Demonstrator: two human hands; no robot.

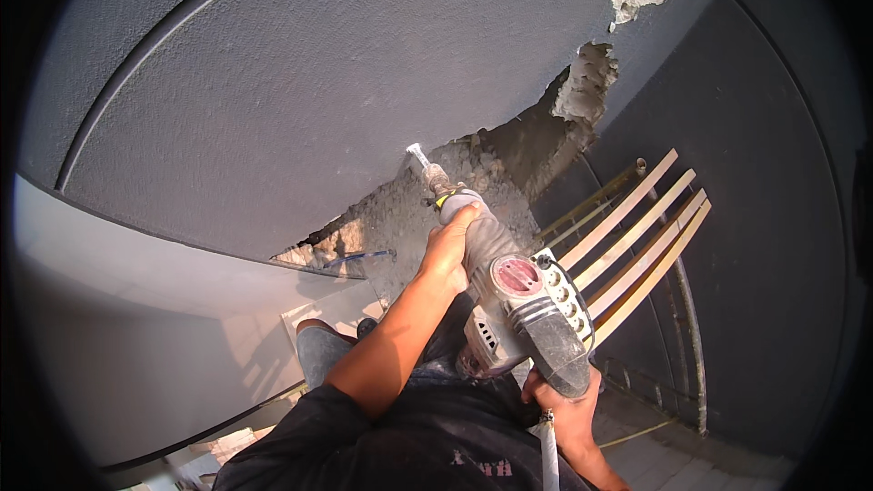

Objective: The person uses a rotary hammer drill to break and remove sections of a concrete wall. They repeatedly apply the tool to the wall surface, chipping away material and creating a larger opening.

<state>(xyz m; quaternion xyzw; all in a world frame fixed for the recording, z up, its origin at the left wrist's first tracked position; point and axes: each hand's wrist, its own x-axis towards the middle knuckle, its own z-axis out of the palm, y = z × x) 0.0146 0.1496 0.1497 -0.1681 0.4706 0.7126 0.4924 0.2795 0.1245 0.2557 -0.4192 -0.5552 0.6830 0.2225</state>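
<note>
A dusty grey demolition hammer (491, 241) is held across my front, pointing up and away to the left. My left hand (447, 250) wraps around its barrel just behind the chuck. At the rear, my right hand (568, 405) grips the handle, partly hidden by the motor housing. A flat chisel (418, 155) sits in the chuck, its tip at the ragged lower edge of the dark grey plastered wall (300, 100). I cannot tell whether the tip touches it. Below that edge, rough masonry (400, 218) is exposed. A whitish cable (548, 450) hangs by my right hand.
To the right, several pale wooden slats (627, 218) jut out beside a white socket strip (566, 305) and a metal pole (688, 336). Broken plaster patches (587, 82) continue up the wall. A blue wire (364, 256) sticks out near the rubble.
</note>
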